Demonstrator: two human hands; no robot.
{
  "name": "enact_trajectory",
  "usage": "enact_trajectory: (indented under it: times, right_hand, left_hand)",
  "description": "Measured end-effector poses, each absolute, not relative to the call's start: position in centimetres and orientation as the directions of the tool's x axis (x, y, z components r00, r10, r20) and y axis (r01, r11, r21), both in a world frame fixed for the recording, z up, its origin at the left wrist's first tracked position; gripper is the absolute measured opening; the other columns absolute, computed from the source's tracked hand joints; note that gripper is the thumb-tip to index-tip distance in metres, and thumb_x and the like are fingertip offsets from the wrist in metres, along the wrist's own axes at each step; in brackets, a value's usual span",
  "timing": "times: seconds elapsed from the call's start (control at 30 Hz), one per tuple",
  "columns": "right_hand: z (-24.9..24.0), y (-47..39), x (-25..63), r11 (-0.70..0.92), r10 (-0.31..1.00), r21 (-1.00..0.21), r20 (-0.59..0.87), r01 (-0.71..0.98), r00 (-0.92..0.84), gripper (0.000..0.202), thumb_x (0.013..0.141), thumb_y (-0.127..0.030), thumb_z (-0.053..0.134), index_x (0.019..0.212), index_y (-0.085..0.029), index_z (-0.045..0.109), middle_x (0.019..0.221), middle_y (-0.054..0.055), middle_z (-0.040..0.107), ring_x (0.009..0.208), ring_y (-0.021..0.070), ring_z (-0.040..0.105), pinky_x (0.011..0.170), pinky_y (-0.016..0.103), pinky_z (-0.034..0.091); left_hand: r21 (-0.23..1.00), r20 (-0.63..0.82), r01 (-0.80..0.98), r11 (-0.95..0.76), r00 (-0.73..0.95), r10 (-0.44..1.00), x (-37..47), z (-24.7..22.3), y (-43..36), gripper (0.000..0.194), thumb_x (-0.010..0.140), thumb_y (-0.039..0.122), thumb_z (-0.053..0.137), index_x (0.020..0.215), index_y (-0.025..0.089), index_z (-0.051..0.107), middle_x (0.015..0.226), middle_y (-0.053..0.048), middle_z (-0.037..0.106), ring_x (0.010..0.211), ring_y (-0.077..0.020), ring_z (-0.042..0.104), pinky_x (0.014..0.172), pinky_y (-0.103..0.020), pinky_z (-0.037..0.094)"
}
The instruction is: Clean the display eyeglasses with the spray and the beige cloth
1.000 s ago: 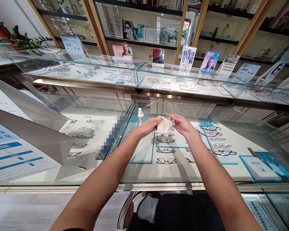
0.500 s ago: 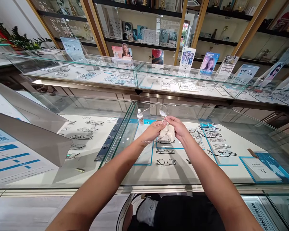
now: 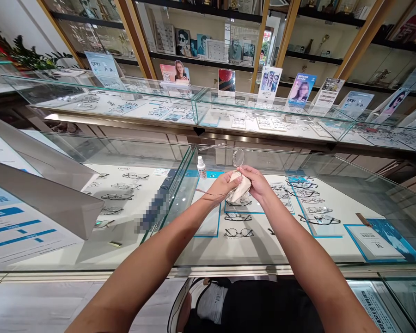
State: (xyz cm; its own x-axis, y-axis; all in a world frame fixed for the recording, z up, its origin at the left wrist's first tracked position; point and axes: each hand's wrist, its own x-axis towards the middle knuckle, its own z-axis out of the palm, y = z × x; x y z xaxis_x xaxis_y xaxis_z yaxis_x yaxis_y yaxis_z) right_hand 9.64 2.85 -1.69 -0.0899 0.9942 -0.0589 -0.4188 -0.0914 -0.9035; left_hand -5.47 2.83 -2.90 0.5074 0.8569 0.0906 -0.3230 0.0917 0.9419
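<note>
Both hands are together over the glass counter, around a pair of thin-framed eyeglasses (image 3: 238, 158) and a pale cloth (image 3: 241, 188). My left hand (image 3: 223, 185) is closed on the eyeglasses near their middle; one temple sticks out left past my wrist, the other points left farther up. My right hand (image 3: 254, 181) pinches the cloth against the frame, thumb toward the left hand. One round lens stands up above the fingertips, while the other is covered by cloth and fingers. Just left of the hands, a small white bottle (image 3: 201, 167) stands upright.
Under the glass lie several eyeglass frames (image 3: 238, 233) and a blue-edged card (image 3: 376, 243). A large folded sign (image 3: 27, 217) stands at the left. Beyond runs a second glass display case (image 3: 159, 111) with upright cards on top.
The eyeglasses have turned slightly, with the near temple swinging up and farther left. The cloth has shifted and bunched between the hands. Both hands stay in nearly the same place.
</note>
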Motion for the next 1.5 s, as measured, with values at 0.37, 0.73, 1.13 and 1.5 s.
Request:
enact_trajectory:
  times: [0.37, 0.73, 1.13, 1.5]
  right_hand:
    - [-1.9, 2.9, 9.5, -0.069, 0.997, -0.898, -0.047, -0.434, -0.061, 0.040, 0.054, -0.047, 0.096, 0.079, -0.024, 0.076, 0.086, 0.003, 0.075, 0.079, 0.0194, 0.064, 0.075, 0.033, 0.049]
    - [-2.0, 3.1, 9.7, -0.025, 1.000, -0.912, -0.020, -0.409, -0.017, 0.040, 0.058, -0.050, 0.093, 0.083, -0.023, 0.076, 0.086, 0.003, 0.073, 0.080, 0.0198, 0.062, 0.075, 0.034, 0.049]
    - [-1.1, 1.9, 11.1, 0.525, 0.664, -0.421, 0.746, 0.739, -0.046, 0.023, 0.102, -0.026, 0.058, 0.109, -0.028, 0.080, 0.085, 0.003, 0.062, 0.084, 0.0207, 0.053, 0.084, 0.038, 0.035]
    - [-0.9, 1.9, 11.5, 0.500, 0.604, -0.064, 0.740, 0.864, -0.296, 0.027, 0.108, -0.035, 0.055, 0.111, -0.032, 0.082, 0.084, 0.005, 0.066, 0.084, 0.0218, 0.046, 0.079, 0.038, 0.025]
  left_hand:
    - [0.953, 0.085, -0.294, 0.065, 0.468, 0.880, -5.7, -3.4, 3.6, 0.055, 0.075, 0.066, 0.084, 0.089, 0.015, 0.068, 0.074, 0.000, 0.064, 0.062, -0.0098, 0.054, 0.060, -0.023, 0.041]
    - [0.933, 0.039, -0.337, 0.124, 0.437, 0.899, -6.0, -3.3, 4.0, 0.058, 0.059, 0.046, 0.099, 0.101, 0.012, 0.078, 0.091, -0.009, 0.078, 0.076, -0.0175, 0.069, 0.075, -0.030, 0.054]
    - [0.935, -0.021, -0.320, 0.154, 0.383, 0.923, -7.1, -2.9, 4.5, 0.055, 0.064, 0.059, 0.094, 0.075, 0.012, 0.067, 0.065, 0.000, 0.061, 0.053, -0.0076, 0.048, 0.050, -0.022, 0.033]
    - [0.943, -0.032, -0.280, 0.181, 0.465, 0.885, -8.2, -3.6, 5.5, 0.050, 0.076, 0.060, 0.087, 0.073, 0.013, 0.067, 0.062, 0.000, 0.057, 0.050, -0.0070, 0.042, 0.049, -0.023, 0.026]
